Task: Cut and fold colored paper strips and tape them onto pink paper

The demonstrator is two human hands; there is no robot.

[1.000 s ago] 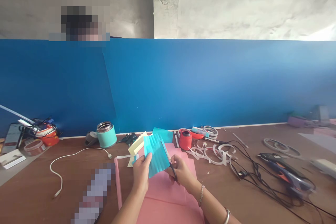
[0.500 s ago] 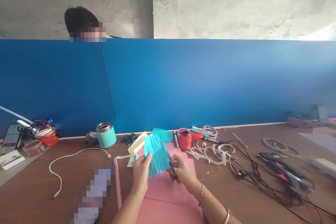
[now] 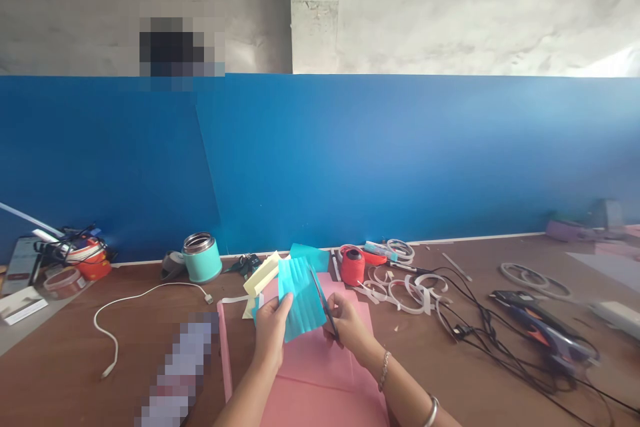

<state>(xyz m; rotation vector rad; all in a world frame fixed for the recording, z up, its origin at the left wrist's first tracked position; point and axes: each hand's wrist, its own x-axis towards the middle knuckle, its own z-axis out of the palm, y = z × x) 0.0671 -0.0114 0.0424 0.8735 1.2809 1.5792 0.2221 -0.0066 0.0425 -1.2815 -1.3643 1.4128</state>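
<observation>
A creased sheet of turquoise paper (image 3: 302, 303) is pinched in my left hand (image 3: 273, 330), with the thumb on its near face. My right hand (image 3: 347, 325) grips dark-handled scissors (image 3: 325, 303), whose blades lie along the paper's right edge. Whether the blades are apart or together I cannot tell. Beneath both hands lie pink paper sheets (image 3: 320, 363). Just beyond my left hand are a pale yellow paper piece (image 3: 263, 275) and another turquoise sheet (image 3: 311, 256).
Left stand a turquoise metal-rimmed container (image 3: 202, 259) and a white cable (image 3: 113, 300). A red round object (image 3: 353, 268) and white strip coils (image 3: 410, 297) lie beyond my right hand. Far right rests a glue gun (image 3: 545, 337) with black cords. A blue partition (image 3: 350, 160) closes the back.
The turquoise paper and my left hand have shifted slightly to the right, with the scissors still at the paper's right edge. Behind the partition, a person's head has moved right.
</observation>
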